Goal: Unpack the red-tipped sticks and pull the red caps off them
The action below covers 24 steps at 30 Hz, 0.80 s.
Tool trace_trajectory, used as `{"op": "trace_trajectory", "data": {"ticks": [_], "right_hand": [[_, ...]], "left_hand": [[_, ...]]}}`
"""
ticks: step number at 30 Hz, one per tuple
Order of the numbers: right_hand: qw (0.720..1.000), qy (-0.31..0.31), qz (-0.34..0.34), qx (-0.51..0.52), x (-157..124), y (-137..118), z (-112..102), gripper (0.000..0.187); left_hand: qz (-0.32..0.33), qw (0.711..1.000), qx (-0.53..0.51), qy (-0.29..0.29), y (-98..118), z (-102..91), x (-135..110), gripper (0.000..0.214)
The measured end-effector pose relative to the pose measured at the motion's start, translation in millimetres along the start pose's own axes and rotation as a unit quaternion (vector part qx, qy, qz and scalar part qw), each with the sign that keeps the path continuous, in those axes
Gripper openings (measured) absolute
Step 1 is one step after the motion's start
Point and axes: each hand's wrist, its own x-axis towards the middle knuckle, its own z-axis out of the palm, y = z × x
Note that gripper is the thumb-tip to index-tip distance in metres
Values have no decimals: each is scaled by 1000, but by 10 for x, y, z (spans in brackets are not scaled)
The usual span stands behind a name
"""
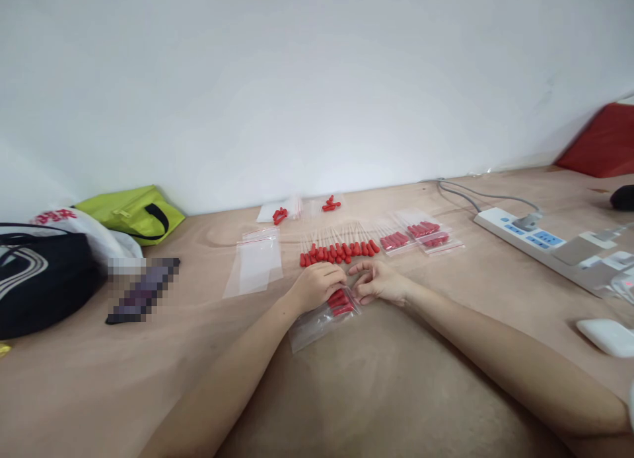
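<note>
A small clear zip bag (317,329) lies on the table in front of me, with several red-handled pieces (341,303) inside. My left hand (318,286) is closed over its upper left part, fingertips by the red handles. At the bag's right end, my right hand (380,283) has curled fingers, the lower ones at the bag's edge and the index finger raised apart. Just beyond both hands, a row of thin pale sticks with red handles (339,252) points away from me. Filled zip bags (395,240) lie to the row's right.
Flat clear bags (255,266) lie left of the row. Loose red pieces (280,215) rest on bags near the wall. A power strip (520,237) with plugs and cables and a white case (605,337) occupy the right. A dark bag (49,280) and green bag (131,214) stand left.
</note>
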Motion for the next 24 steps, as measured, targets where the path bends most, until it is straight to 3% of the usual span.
{"op": "trace_trajectory", "data": {"ticks": [8,24], "right_hand": [[999,11,17,-42,-24,-43,42,40],[1000,19,-8,-12,-4,-14,32,45]], "left_hand": [[10,1000,9,2,6,-4,5,17],[55,997,-29,43,24,-2,32,20]]}}
